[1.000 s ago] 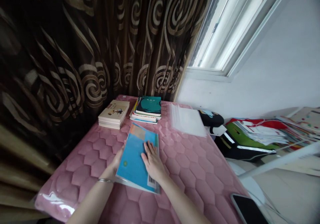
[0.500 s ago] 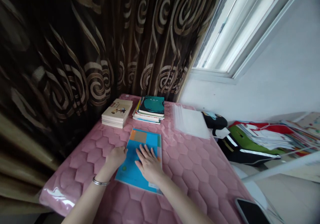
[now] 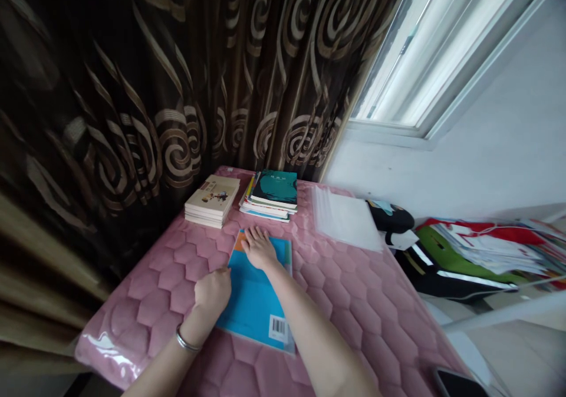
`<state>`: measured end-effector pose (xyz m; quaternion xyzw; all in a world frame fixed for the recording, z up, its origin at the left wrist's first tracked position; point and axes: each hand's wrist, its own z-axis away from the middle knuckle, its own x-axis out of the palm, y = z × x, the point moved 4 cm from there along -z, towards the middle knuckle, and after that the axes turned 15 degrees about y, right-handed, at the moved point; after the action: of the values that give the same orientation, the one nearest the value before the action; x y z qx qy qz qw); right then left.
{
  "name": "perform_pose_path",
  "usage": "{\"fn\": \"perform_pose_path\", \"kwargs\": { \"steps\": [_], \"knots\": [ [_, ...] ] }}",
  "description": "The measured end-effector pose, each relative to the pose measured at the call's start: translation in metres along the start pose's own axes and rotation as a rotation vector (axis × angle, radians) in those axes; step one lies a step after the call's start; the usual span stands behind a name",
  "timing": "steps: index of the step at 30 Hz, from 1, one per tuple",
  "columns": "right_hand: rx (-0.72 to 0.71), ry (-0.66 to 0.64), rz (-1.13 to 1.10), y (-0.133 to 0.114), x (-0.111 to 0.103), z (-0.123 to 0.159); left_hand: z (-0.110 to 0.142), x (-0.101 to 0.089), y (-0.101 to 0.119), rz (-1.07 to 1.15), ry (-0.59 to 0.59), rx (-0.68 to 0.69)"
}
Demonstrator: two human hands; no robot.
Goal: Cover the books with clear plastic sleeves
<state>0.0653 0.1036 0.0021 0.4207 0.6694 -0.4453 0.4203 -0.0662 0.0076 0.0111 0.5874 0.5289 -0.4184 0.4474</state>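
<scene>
A blue book (image 3: 253, 302) with an orange corner and a barcode label lies flat on the pink quilted surface, its edge showing a clear plastic margin. At its left edge is my left hand (image 3: 213, 291), closed, with the fingers curled and pinching that edge; the fingertips are partly hidden. My right hand (image 3: 260, 248) lies flat near the book's top edge, fingers stretched out, covering part of the orange area. It presses on the cover and grips nothing.
Behind the book are a stack of cream books (image 3: 212, 202) and a stack topped by a teal book (image 3: 276, 187). Clear plastic sleeves (image 3: 347, 220) lie to the right. A phone (image 3: 457, 382) sits at the near right edge. A dark patterned curtain (image 3: 177, 90) hangs behind.
My right hand has slid from the middle of the book up toward its top edge, uncovering the barcode label. My left hand stays at the left edge. The view has shifted slightly.
</scene>
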Motion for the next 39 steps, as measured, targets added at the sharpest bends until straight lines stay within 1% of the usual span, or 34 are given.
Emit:
{"fn": "perform_pose_path", "kwargs": {
  "steps": [2,4,6,8,10,11,12,15,17,19,21,23,27,29,32,35,39],
  "knots": [
    [0.073,0.007,0.018,0.001,-0.001,-0.002,0.0,0.001,-0.001,0.005,0.004,0.005],
    [0.083,0.03,0.009,-0.005,-0.001,0.007,0.001,0.002,-0.001,0.008,0.017,0.018],
    [0.022,0.059,-0.017,-0.015,-0.001,0.027,0.001,0.004,-0.002,0.006,0.029,0.036],
    [-0.075,0.073,-0.048,-0.02,-0.002,0.05,0.002,0.007,-0.004,-0.008,0.037,0.046],
    [-0.118,0.068,-0.059,-0.013,-0.005,0.068,0.002,0.009,-0.004,-0.028,0.052,0.052],
    [-0.103,0.06,-0.048,-0.004,-0.009,0.074,0.002,0.009,-0.004,-0.038,0.073,0.052],
    [-0.057,0.05,-0.024,0.008,-0.012,0.077,0.002,0.008,-0.004,-0.05,0.103,0.049],
    [0.185,0.012,0.08,0.048,-0.025,0.077,0.001,0.005,-0.001,-0.081,0.181,0.024],
    [0.295,0.031,0.12,0.065,-0.032,0.076,0.0,0.004,0.001,-0.088,0.182,0.011],
    [0.344,0.103,0.129,0.07,-0.039,0.077,-0.002,0.004,0.002,-0.077,0.155,0.0],
    [0.39,0.182,0.111,0.068,-0.045,0.082,-0.005,0.004,0.002,-0.05,0.12,-0.025],
    [0.451,0.22,0.077,0.064,-0.048,0.087,-0.007,0.005,0.001,-0.007,0.09,-0.058],
    [0.551,0.159,0.025,0.061,-0.051,0.095,-0.01,0.006,0.001,0.073,0.069,-0.105],
    [0.562,0.131,0.018,0.062,-0.052,0.095,-0.012,0.006,0.002,0.092,0.061,-0.092],
    [0.55,0.124,0.031,0.066,-0.055,0.097,-0.015,0.005,0.008,0.108,0.037,-0.07],
    [0.552,0.128,0.061,0.08,-0.06,0.1,-0.019,0.003,0.02,0.116,0.002,-0.057],
    [0.592,0.117,0.098,0.107,-0.069,0.109,-0.023,0.002,0.041,0.129,-0.022,0.015]
  ]
}}
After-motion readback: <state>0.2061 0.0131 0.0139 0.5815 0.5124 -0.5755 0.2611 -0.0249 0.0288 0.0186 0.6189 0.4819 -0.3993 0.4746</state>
